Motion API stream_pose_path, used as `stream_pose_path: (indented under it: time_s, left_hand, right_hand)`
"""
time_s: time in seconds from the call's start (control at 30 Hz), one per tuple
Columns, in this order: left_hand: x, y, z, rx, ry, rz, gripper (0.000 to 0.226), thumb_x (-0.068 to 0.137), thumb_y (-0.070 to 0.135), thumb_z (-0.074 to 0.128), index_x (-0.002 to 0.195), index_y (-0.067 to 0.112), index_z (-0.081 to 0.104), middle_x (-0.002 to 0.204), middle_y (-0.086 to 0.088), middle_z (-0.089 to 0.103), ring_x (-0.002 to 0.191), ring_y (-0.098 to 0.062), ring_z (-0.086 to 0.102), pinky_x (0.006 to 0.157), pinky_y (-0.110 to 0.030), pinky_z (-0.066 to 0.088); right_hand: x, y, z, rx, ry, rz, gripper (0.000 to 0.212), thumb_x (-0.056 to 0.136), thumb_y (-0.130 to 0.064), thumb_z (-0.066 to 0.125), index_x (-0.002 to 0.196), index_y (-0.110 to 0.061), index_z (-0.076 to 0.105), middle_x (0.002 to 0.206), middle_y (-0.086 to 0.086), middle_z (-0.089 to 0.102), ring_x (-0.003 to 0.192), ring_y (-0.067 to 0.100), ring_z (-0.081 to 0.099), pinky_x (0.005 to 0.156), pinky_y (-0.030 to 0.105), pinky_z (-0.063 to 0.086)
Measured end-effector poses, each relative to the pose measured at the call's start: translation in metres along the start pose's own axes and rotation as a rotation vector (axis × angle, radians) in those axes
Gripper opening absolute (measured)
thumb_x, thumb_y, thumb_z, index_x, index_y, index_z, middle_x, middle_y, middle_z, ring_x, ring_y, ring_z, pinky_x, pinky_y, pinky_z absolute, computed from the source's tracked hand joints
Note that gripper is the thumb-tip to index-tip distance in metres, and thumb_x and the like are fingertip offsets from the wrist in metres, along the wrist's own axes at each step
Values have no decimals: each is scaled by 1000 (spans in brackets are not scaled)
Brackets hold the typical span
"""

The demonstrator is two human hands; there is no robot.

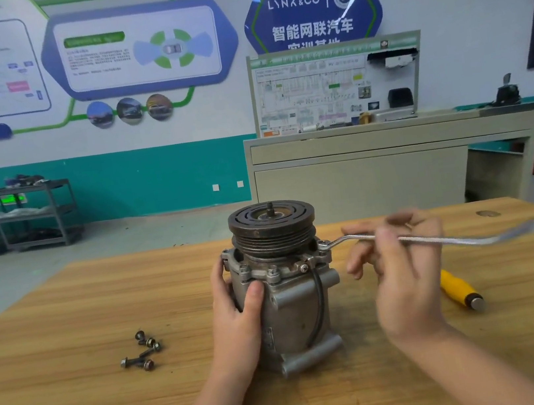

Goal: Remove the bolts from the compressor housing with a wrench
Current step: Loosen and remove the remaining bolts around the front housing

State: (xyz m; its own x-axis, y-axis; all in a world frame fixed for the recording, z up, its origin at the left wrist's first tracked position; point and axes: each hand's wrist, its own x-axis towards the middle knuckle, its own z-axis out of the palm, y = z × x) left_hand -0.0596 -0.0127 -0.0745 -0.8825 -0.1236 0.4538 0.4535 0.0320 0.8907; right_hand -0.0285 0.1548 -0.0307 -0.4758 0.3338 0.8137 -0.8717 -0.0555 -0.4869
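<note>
A grey metal compressor housing (291, 306) stands upright on the wooden table (70, 335), its dark pulley (271, 222) on top. My left hand (240, 313) grips the housing's left side, thumb across the front. My right hand (400, 272) pinches the shaft of a long silver ring wrench (472, 238). The wrench's ring end sits on a bolt (323, 246) at the flange's right edge; its far end is blurred. Two bolts (272, 271) still stand in the front of the flange. Several removed bolts (144, 350) lie loose on the table to the left.
A yellow-handled tool (460, 289) lies on the table right of my right hand. Beyond the table stand a grey cabinet (374, 165) with a wiring display board (335, 86) and dark shelving carts (18, 218) at far left.
</note>
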Motion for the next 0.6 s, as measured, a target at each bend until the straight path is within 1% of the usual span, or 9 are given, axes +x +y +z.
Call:
stream_pose_path:
  time_s: [0.07,0.13,0.2,0.27,0.33,0.4,0.43,0.53,0.6]
  left_hand:
    - [0,0,0,-4,-1,0,67,70,58,55,130,50,27,139,3,49,123,-8,49,109,-36,36]
    - [1,-1,0,-12,-1,3,59,73,54,55,126,53,28,136,6,51,119,0,49,107,-32,36]
    - [1,-2,0,-11,-2,7,62,68,62,54,124,56,28,135,7,51,120,-1,49,107,-32,36]
    - [1,-4,0,-5,4,14,67,63,67,51,124,56,28,138,4,49,125,-8,48,109,-34,35]
    - [1,-5,0,-9,10,26,68,62,67,51,125,53,30,140,1,50,127,-11,48,110,-35,35]
    - [2,-5,0,-11,9,35,67,61,67,51,124,52,31,139,1,50,126,-10,48,109,-32,35]
    - [2,-5,0,-10,6,35,69,61,67,51,125,52,31,139,2,50,126,-10,48,110,-33,35]
    - [2,-5,0,-5,-3,35,79,62,68,51,134,47,26,140,2,49,127,-13,48,112,-43,34]
    - [2,-6,-1,1,0,35,83,62,67,51,137,44,25,140,3,49,127,-13,48,112,-45,34]
  right_hand:
    - [20,6,4,236,226,326,12,90,-9,35,92,-20,38,65,14,66,40,21,47,41,20,37]
    - [43,15,5,373,287,653,12,90,-2,31,86,-12,36,53,14,61,32,16,40,34,17,30]
    - [61,22,4,405,194,934,14,93,-2,31,83,-10,38,50,11,58,29,12,38,29,15,27]
    - [72,25,3,444,68,1074,13,93,-2,33,86,-11,39,52,10,57,30,10,40,28,15,28]
    - [80,22,1,537,17,1061,12,95,-4,36,87,-11,40,57,11,60,35,9,46,30,16,35]
    - [85,16,-4,622,24,966,16,99,-9,37,85,-10,44,64,12,64,42,11,53,37,17,43]
    - [84,13,-7,624,30,910,17,100,-11,37,85,-10,45,67,13,66,46,12,57,42,18,47]
    - [74,3,-9,415,58,710,16,103,-15,37,88,-11,43,67,13,68,51,15,63,47,21,52]
    - [64,-2,-5,264,57,570,16,104,-14,36,88,-10,41,63,10,67,48,16,62,46,23,52]
